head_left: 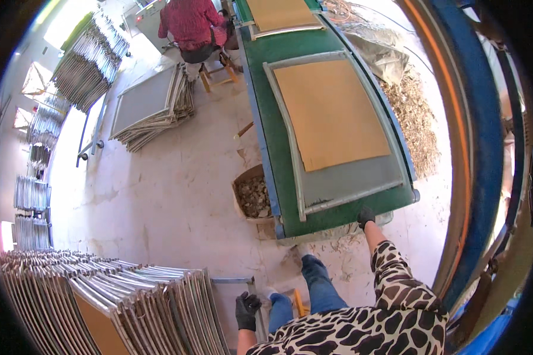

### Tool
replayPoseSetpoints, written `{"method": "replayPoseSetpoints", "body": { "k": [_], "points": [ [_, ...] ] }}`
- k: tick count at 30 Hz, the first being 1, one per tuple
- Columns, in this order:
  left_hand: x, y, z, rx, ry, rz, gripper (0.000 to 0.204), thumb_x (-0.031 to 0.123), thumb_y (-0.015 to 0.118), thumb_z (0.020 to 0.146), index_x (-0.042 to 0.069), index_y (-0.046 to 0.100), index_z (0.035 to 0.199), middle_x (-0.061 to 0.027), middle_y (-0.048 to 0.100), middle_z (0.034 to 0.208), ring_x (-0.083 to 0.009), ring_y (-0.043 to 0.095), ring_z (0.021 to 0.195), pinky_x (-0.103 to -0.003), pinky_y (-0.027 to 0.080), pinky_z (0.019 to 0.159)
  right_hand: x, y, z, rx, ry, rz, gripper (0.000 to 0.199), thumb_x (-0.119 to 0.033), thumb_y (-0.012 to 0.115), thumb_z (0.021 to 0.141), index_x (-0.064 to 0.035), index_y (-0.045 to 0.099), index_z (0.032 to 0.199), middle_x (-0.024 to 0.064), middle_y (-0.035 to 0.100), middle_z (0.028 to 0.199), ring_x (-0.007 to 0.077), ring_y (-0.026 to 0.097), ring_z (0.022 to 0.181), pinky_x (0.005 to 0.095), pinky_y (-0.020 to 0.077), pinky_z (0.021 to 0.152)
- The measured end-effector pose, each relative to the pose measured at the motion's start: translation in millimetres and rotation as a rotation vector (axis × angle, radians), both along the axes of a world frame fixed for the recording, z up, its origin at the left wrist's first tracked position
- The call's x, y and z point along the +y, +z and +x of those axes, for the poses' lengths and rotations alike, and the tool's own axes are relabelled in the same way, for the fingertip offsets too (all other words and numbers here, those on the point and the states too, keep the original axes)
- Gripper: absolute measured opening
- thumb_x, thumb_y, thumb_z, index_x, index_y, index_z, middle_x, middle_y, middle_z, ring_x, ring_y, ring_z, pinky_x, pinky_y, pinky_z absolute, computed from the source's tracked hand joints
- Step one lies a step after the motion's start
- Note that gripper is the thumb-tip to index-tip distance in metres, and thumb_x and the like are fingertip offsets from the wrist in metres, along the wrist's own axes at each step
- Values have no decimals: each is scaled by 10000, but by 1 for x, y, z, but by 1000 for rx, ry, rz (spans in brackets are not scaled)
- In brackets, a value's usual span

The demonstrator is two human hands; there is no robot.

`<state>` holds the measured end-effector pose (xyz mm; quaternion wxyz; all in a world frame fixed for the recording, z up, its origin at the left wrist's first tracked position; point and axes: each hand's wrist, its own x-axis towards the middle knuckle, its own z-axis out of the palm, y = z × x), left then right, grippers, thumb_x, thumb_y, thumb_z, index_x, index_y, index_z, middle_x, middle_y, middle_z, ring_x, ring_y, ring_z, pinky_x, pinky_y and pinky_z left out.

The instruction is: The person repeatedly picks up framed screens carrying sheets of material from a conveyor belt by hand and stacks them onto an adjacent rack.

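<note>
My left hand (pixel 247 310), in a dark glove, is held low beside a rack of mesh frames (pixel 160 290). Its fingers are curled in, and nothing shows in them. My right hand (pixel 366 216), also gloved, is at the near end of a green conveyor belt (pixel 290 222); its fingers are too small and dark to read. On that belt lies a pale-edged mesh frame (pixel 355 200) bearing a large tan sheet (pixel 333 112). The sheet leaves a grey strip of mesh bare at the near end. Farther up the belt is another frame with a tan sheet (pixel 281 13).
A person in a red top (pixel 190 25) sits left of the belt's far part. Stacked mesh frames (pixel 143 106) lie on the floor at left. A bin of scraps (pixel 253 195) stands against the belt's left side. Blue machinery (pixel 485 118) with an orange line runs along the right.
</note>
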<state>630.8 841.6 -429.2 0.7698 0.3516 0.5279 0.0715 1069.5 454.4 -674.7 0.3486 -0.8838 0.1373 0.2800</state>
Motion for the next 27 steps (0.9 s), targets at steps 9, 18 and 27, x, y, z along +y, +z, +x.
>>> {"method": "replayPoseSetpoints", "body": {
  "k": [9,18,27],
  "points": [
    [-40,-4,45,56,-299,143,372,362,420,864,53,453,1068,-166,551,919,-268,565,807,-395,489,682,31,-13,3,218,-1382,808,552,-503,400,837,-107,410,1221,82,424,1260,297,433,1104,484,332,926],
    [-109,-71,151,-142,-578,-199,394,241,433,875,67,362,1221,-128,488,1093,-200,545,905,-318,465,765,235,162,-152,881,-913,1508,422,-459,444,816,-97,521,1019,106,576,998,292,522,920,446,408,815],
    [-85,-48,131,-185,36,6,329,339,435,873,80,429,1075,-70,509,799,-172,512,659,-320,452,603,386,252,-179,1555,-133,1217,583,-559,332,844,-114,342,1220,214,502,1106,367,524,962,476,451,716]
  ]
}}
